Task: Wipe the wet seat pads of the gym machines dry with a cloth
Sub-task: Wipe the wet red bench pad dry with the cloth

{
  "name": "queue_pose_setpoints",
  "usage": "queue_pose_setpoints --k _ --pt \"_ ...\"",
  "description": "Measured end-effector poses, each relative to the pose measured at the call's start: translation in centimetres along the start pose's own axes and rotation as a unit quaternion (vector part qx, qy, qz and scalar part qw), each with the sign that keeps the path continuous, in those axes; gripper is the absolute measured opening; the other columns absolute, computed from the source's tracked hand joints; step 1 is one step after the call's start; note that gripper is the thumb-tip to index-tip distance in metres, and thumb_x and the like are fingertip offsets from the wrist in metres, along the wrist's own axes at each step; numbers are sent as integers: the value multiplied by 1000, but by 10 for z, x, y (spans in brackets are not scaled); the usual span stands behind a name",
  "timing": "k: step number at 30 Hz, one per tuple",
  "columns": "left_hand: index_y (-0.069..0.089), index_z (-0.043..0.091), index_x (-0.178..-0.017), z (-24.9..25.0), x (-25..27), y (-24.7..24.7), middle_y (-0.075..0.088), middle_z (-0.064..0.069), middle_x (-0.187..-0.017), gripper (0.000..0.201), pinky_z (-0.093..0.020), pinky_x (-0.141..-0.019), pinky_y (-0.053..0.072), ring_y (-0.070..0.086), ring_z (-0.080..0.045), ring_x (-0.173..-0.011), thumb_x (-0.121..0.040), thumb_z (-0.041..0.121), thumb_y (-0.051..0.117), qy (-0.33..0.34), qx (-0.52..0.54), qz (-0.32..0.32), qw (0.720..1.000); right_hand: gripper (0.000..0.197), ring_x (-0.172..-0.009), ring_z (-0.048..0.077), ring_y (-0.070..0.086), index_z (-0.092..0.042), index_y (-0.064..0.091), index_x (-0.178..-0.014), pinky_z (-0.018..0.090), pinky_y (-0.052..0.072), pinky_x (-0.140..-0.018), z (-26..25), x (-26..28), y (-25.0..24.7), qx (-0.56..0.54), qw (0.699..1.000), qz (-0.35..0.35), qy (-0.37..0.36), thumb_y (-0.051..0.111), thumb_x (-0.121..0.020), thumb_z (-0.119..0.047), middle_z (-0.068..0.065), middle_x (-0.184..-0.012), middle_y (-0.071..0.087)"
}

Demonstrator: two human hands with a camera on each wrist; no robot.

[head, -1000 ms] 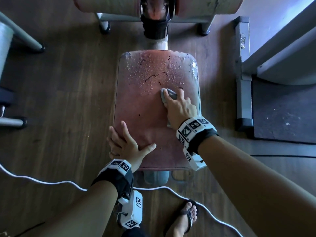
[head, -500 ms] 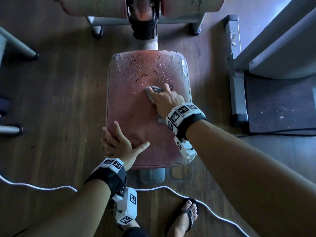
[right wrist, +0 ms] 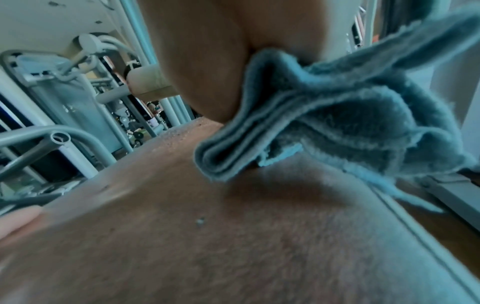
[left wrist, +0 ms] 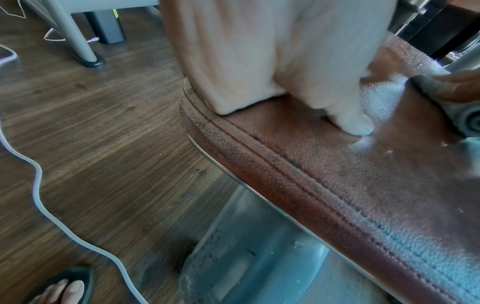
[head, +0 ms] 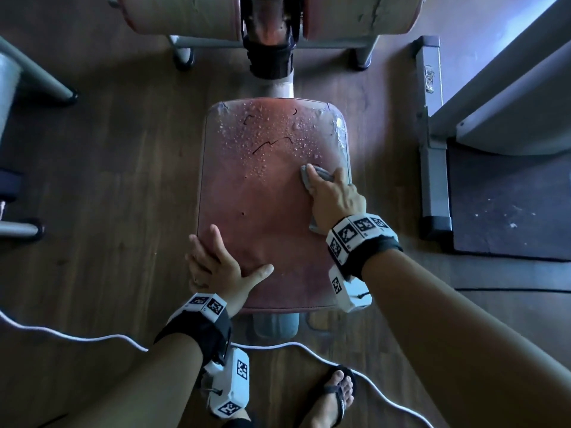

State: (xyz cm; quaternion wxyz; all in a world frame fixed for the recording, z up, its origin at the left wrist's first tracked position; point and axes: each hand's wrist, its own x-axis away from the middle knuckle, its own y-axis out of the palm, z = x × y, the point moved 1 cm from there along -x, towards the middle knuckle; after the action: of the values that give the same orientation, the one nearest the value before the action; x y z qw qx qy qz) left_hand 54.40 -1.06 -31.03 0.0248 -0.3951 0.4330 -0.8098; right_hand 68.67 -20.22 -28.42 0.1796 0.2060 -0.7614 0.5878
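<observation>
Right hand [head: 335, 197] grips bunched cloth [head: 312, 176] at the seat pad's [head: 262, 196] right edge; left hand [head: 216, 267], fingers flat, braces its near-left corner. Risk: far-half droplets [head: 278, 134] merely smear if the crumpled cloth saturates.

Dark wood-plank floor [head: 102, 168], grey machine frames [head: 429, 125], white cable [head: 71, 335], dark mat [head: 509, 199].

Head view straight down; wrist views close, sharing seat pad [head: 272, 193].

Red seat pad [head: 272, 193]: droplets, grey cloth [head: 312, 177], both hands.
</observation>
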Motion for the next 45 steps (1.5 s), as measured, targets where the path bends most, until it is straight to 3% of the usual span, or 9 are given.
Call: queue_pose_setpoints --k 3,5,8,20,24,27,33,38,45 --pt "-31 42 -141 0 0 0 -37 -2 -153 133 -58 -116 9 -14 -38 -146 -57 82 65 5 -1 1 1000 86 -131 38 34 -29 16 -154 44 31 -108 1 -1 3 -13 999 12 -44 68 -86 -34 19 -147 22" --pt "-28 41 -143 1 1 1 -35 -3 -154 133 -59 -114 11 -13 -38 -146 -58 81 65 11 4 11 1000 107 -120 33 44 -40 13 -150 47 48 -96 7 8 4 14 1000 14 -20 82 -70 -29 7 -138 28" --pt "-27 39 -145 2 4 1 -33 -5 -155 132 -58 -114 13 -13 -38 -146 -59 80 65 12 -1 13 1000 114 -113 33 48 -47 8 -148 46 50 -87 14 23 4 22 999 23 18 85 -67 -25 2 -133 27" --pt "-36 39 -140 2 1 -3 -38 -6 -152 135 -58 -116 13 -17 -36 -146 -57 86 59 3 -19 -12 1000 119 -115 38 49 -36 11 -151 47 51 -92 6 -17 -19 38 998 38 -26 88 -61 -30 10 -135 29" --pt "-32 38 -143 4 2 -2 -35 -7 -154 134 -58 -116 14 -13 -37 -146 -57 84 61 3 -22 4 1000 62 -111 37 44 -28 29 -150 50 49 -90 10 6 0 31 985 145 -92 51 -93 -33 15 -137 32" --pt "-26 37 -146 3 4 1 -30 -7 -156 135 -58 -115 17 -8 -38 -146 -56 83 63 5 -22 26 999 52 -118 35 45 -26 41 -145 49 48 -91 15 34 20 22 972 187 -143 27 -96 -34 14 -139 38" --pt "-22 36 -148 3 2 4 -27 -8 -157 136 -59 -113 20 -5 -39 -147 -53 84 62 -4 -30 38 999 67 -141 40 26 -23 38 -148 54 25 -115 15 32 29 36 964 180 -194 62 -86 -23 15 -147 37" --pt "-32 38 -143 3 0 1 -35 -6 -153 136 -58 -115 14 -13 -37 -146 -54 85 61 -12 -20 11 1000 113 -146 43 -4 -26 11 -155 55 9 -117 4 3 18 72 979 116 -152 80 -65 -30 13 -161 -3" --pt "-34 37 -142 5 2 2 -34 -8 -153 139 -56 -115 13 -12 -37 -146 -54 85 61 -26 -30 10 999 97 -127 32 22 -41 4 -152 50 32 -103 -10 -44 -18 108 972 167 -126 67 -80 -26 3 -151 17"
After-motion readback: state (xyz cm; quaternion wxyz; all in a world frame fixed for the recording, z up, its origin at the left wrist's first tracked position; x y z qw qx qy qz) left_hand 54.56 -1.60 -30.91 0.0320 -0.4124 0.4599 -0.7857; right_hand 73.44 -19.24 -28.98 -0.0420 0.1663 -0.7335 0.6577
